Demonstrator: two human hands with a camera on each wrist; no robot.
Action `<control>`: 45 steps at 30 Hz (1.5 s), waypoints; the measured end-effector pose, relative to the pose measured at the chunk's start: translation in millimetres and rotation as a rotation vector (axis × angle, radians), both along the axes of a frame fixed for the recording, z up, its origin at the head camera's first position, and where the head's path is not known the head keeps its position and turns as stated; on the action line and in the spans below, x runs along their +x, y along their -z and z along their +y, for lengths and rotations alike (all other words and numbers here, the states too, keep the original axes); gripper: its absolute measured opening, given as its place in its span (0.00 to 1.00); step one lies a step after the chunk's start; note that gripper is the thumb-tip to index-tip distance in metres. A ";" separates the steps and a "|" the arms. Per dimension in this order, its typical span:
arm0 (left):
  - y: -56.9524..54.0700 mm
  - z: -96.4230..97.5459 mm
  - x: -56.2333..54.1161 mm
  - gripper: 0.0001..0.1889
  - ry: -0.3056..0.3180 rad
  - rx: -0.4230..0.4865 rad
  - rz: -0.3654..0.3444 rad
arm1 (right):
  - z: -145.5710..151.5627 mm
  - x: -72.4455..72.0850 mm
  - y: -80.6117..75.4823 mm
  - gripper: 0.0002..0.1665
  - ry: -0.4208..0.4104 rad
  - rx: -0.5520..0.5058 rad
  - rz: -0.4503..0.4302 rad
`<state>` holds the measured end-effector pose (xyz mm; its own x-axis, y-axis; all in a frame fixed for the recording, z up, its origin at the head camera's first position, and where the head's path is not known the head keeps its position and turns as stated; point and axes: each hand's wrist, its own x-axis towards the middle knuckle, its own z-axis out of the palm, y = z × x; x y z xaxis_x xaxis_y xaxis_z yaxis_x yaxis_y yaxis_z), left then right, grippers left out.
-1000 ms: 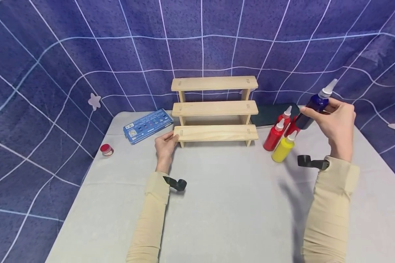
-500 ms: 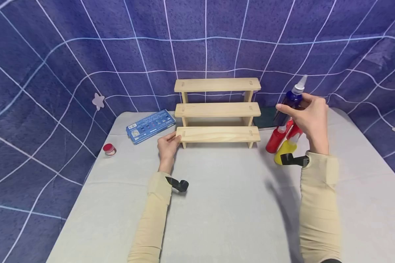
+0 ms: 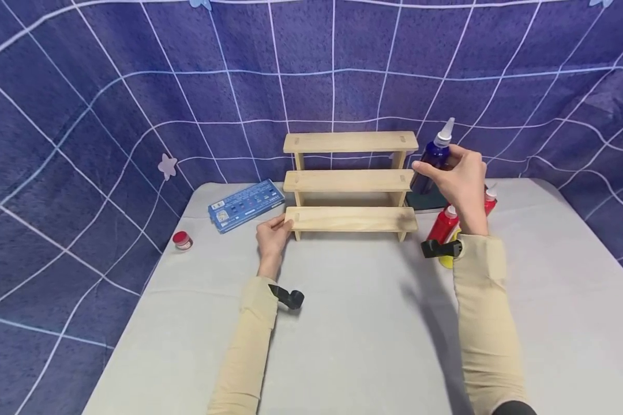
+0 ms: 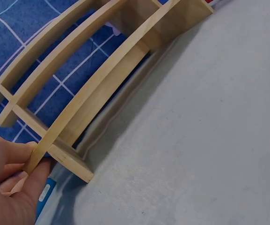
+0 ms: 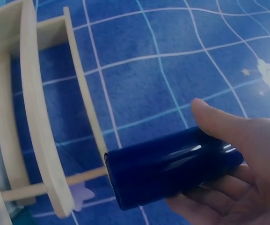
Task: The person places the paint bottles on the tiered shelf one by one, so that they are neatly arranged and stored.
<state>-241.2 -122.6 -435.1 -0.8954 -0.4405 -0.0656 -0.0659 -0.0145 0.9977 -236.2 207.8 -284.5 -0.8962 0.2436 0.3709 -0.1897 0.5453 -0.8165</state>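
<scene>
A dark blue squeeze bottle [image 3: 436, 154] with a clear pointed nozzle is held up and tilted in my right hand [image 3: 462, 176], thumb on one side and fingers on the other. It is close to the right end of a three-tier wooden shelf [image 3: 350, 181]. In the right wrist view the bottle's base [image 5: 113, 180] points toward the shelf's boards. My left hand [image 3: 272, 239] pinches the left end of the lowest board [image 4: 78, 98] between thumb and fingers.
Red squeeze bottles [image 3: 441, 226] and a yellow bottle [image 3: 446, 262] stand below my right hand, partly hidden by it. A dark green flat item [image 3: 426, 199] lies behind them. Left of the shelf are a blue box [image 3: 246, 206] and a small red-lidded jar [image 3: 182, 240].
My right hand has carried the blue bottle leftward, from over the other bottles to the shelf's right end. The left hand has stayed on the lowest board. The head view has shifted slightly.
</scene>
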 end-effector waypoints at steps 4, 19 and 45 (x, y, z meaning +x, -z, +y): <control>2.8 1.6 0.8 0.17 0.001 0.003 -0.016 | -8.7 -10.9 8.4 0.27 -0.010 0.039 0.020; 9.0 7.6 0.8 0.16 -0.010 0.006 -0.008 | -34.5 -50.4 29.7 0.26 -0.060 0.004 -0.021; 7.8 1.7 -2.7 0.18 -0.027 -0.001 0.005 | -52.8 -77.4 38.6 0.25 -0.118 0.036 -0.084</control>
